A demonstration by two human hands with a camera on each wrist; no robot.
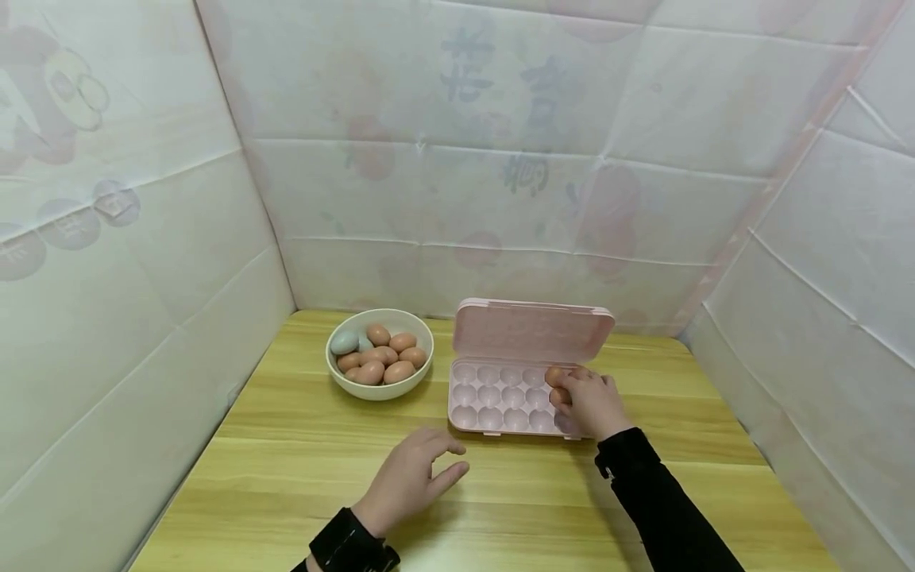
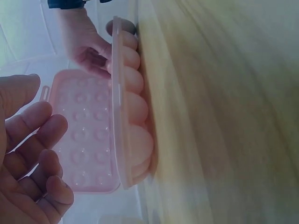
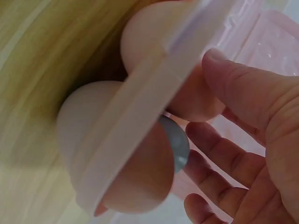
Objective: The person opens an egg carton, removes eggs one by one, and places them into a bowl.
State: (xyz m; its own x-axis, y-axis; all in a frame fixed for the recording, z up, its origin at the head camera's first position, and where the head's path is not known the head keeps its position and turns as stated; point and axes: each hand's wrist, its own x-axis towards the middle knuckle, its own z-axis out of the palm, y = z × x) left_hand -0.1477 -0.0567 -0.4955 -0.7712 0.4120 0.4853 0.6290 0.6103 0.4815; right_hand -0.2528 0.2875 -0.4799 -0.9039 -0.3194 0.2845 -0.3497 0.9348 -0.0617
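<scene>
A pink plastic egg carton stands with its lid raised. My right hand is over the carton's right end. In the right wrist view its thumb and index finger pinch a brown egg low in a cup. Next to that sit another brown egg and a pale blue egg. The back of the hand hides part of the right end in the head view. My left hand, fingers loosely bent and holding nothing, hovers in front of the carton's left corner.
A cream bowl of brown eggs and pale blue eggs stands to the left of the carton. The wooden table is bordered by pale printed cloth at the back and sides.
</scene>
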